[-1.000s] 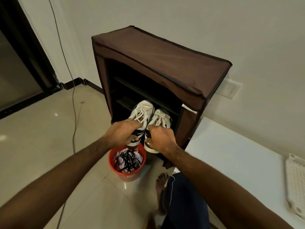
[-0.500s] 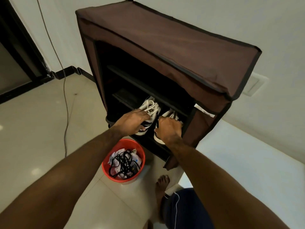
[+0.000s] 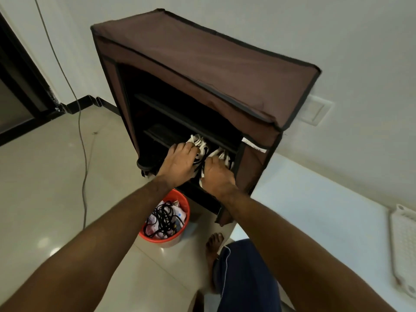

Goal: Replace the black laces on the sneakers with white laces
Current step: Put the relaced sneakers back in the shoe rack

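Tiled floor [image 3: 56,176], brown rack [image 3: 202,70] by wall; left hand [image 3: 180,164] and right hand [image 3: 217,174] each grip a sneaker [image 3: 200,146] on the shelf; toes point far, inward; black laces [image 3: 165,218] in bucket [image 3: 180,235].

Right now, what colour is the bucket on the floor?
The bucket is orange-red, with black laces piled inside. The head view shows it best.

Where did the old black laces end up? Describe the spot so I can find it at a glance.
Start at the brown fabric shoe rack against the wall. On the floor just in front of its lower left corner stands a small red bucket. The black laces lie tangled on top of pale scraps inside it, the only dark cords there; the sneakers' laces are white.
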A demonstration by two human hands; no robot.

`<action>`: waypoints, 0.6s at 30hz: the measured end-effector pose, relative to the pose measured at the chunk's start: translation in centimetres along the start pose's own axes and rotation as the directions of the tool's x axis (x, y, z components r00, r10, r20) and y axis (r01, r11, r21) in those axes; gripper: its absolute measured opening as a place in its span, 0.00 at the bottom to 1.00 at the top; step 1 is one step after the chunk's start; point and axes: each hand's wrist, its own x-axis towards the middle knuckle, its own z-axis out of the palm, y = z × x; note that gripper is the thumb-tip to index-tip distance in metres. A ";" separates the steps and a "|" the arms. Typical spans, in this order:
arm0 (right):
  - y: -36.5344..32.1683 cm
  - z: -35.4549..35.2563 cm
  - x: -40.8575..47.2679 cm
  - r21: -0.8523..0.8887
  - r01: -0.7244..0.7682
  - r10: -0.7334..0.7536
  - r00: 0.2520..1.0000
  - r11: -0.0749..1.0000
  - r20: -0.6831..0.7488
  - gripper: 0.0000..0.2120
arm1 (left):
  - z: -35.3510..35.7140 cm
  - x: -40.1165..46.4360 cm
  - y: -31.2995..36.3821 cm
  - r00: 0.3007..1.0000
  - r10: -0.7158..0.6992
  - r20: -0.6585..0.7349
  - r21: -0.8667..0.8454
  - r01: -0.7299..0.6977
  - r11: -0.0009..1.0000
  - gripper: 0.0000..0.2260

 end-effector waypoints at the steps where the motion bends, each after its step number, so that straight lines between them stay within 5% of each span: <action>1: 0.0 -0.5 -1.3 0.008 0.042 -0.042 0.999 0.999 -0.014 0.29 | -1.0 -0.6 1.1 0.998 0.031 -0.054 -0.003 -0.031 1.000 0.17; 3: 0.4 -1.5 -4.3 0.058 0.117 -0.117 0.993 0.991 -0.007 0.28 | -2.6 -1.7 2.9 0.988 0.131 -0.084 -0.052 -0.136 0.989 0.09; 8: 6.7 -3.8 -13.2 0.099 0.128 -0.127 0.992 0.987 -0.019 0.21 | -7.0 -2.6 9.0 0.937 0.309 0.164 -0.197 -0.276 0.941 0.06; 18: 27.0 -5.2 -28.7 0.126 -0.328 0.327 0.944 0.936 0.030 0.20 | -7.5 0.5 31.6 0.696 0.487 0.527 -0.318 -0.370 0.873 0.10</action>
